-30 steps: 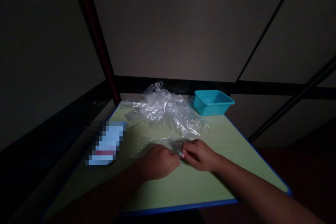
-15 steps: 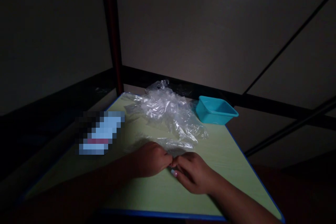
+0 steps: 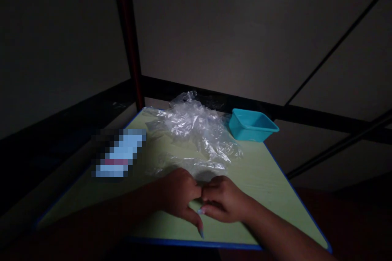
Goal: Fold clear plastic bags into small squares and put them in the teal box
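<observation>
On the green bench (image 3: 263, 189), holds left hand (image 3: 180, 189) and right hand (image 3: 228, 200) touching, just short of flattened clear plastic (image 3: 199, 166), perhaps for mutual steadiness, with left thumb (image 3: 193, 216) apart, right fingers (image 3: 212, 193) curled, and cannot tell whether clamped on anything.

Looks dim, nearly black at four o'clock; glints white off the crumpled plastic (image 3: 196, 124) near centre; breaks into coarse blocks over the pale patch (image 3: 124, 151) at eight o'clock.
</observation>
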Demonstrator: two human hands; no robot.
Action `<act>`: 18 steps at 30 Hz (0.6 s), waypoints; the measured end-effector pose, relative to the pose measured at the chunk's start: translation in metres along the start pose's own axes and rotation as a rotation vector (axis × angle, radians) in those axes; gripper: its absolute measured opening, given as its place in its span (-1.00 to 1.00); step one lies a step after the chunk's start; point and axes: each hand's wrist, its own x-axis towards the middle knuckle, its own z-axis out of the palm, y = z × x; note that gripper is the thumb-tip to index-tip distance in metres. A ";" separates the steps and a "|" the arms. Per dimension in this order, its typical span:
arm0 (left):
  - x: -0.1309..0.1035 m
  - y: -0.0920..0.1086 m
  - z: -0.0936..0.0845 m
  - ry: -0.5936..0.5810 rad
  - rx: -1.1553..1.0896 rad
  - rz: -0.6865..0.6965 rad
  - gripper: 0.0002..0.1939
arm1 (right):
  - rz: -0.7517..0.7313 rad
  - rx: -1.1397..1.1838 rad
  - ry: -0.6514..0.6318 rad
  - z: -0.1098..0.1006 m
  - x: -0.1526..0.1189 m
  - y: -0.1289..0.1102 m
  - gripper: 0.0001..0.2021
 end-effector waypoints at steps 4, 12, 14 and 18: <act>-0.001 0.005 0.001 0.010 0.024 0.019 -0.37 | -0.029 -0.055 -0.019 0.003 0.001 0.003 -0.52; 0.000 0.012 0.001 -0.010 0.025 0.016 -0.45 | 0.013 -0.088 0.005 0.003 0.001 -0.001 -0.51; 0.001 0.010 0.000 -0.026 0.004 -0.006 -0.49 | 0.017 -0.078 0.057 0.001 0.001 0.000 -0.51; 0.003 0.004 -0.009 0.038 -0.048 -0.018 -0.59 | 0.087 -0.037 0.160 -0.011 0.002 0.006 -0.73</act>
